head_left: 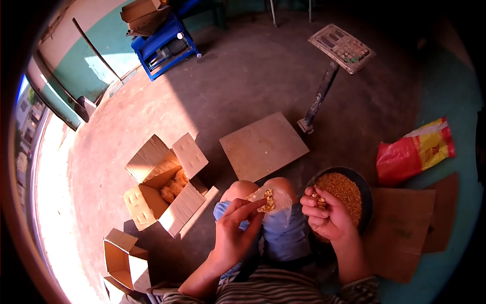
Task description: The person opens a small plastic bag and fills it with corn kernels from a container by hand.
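My left hand (237,225) pinches the edge of a small clear plastic bag (283,210) above my knees. A small heap of yellow kernels (269,201), which look like corn, lies in the bag. Curled fingers of my right hand (331,215) hold a few similar kernels (319,200), just right of the bag. Behind and beside that hand stands a dark round tub (368,195), filled with orange-yellow kernels (344,190).
A floor scale (266,144) with a display post (324,91) stands ahead. Left are an open carton (147,162) holding filled bags (176,187) and another carton (119,258). Right lie a red-yellow sack (415,152) and flat cardboard (400,228). A blue machine (164,48) stands far left.
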The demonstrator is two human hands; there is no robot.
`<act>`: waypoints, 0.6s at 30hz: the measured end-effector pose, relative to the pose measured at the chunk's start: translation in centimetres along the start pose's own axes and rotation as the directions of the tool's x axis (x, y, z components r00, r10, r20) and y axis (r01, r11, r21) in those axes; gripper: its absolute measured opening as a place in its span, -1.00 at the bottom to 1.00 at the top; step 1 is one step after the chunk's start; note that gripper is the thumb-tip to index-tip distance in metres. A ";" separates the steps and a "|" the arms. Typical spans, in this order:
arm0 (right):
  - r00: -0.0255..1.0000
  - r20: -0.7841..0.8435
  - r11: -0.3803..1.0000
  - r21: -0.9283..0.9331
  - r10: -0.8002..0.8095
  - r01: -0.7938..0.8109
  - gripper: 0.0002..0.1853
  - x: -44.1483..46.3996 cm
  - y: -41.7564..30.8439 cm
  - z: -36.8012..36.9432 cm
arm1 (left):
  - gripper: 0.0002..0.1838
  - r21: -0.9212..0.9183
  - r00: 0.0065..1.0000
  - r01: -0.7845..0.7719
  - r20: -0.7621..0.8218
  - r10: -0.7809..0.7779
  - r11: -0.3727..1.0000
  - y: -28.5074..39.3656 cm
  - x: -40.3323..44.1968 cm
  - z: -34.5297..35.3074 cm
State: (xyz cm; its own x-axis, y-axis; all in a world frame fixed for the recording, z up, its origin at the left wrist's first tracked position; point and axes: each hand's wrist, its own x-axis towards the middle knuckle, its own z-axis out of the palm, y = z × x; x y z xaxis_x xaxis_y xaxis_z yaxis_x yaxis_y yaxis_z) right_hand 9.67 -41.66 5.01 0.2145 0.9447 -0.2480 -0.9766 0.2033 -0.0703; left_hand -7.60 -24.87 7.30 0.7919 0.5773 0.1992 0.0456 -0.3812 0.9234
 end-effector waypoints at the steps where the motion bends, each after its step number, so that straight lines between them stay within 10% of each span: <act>1: 0.999 -0.006 0.999 -0.021 0.035 -0.035 -0.74 0.5 0.6 0.9 | -0.67 -0.003 1.000 -0.004 -0.003 0.003 1.000 0.1 0.0 0.0; 18: 0.961 -0.257 0.869 -0.448 0.102 -0.212 -0.82 6.7 4.6 0.5 | -0.58 -0.024 1.000 0.000 0.031 0.001 1.000 0.6 -0.7 -0.1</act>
State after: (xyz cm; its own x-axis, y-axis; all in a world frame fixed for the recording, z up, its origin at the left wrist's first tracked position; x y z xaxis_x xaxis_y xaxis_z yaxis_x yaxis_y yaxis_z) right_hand 6.60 -34.29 3.55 0.1105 0.8627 -0.4935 -0.8866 -0.1389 -0.4413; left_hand -8.21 -25.46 7.70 0.8106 0.5540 0.1897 0.0310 -0.3641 0.9308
